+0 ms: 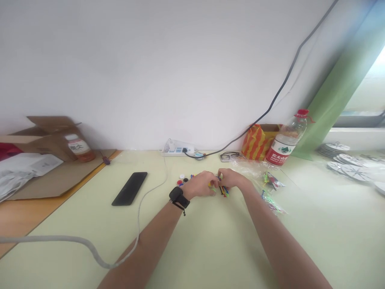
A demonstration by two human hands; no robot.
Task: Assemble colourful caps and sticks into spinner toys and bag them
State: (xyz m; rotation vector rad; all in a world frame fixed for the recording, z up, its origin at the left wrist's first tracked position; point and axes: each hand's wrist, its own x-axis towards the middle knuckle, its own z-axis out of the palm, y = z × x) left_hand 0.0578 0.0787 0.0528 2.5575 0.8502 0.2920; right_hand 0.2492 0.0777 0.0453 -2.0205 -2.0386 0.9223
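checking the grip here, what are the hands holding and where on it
Both hands, left hand and right hand, pinch a bunch of small coloured plastic sticks near their upper ends; the exact finger placement is too small to tell.

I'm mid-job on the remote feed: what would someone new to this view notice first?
First, the two hands meeting at the table's centre: the left hand, black watch on its wrist, and the right hand pinch a bundle of small coloured sticks. Beside them, a black phone lies flat to the left. A red-capped water bottle leans by the wall at right.
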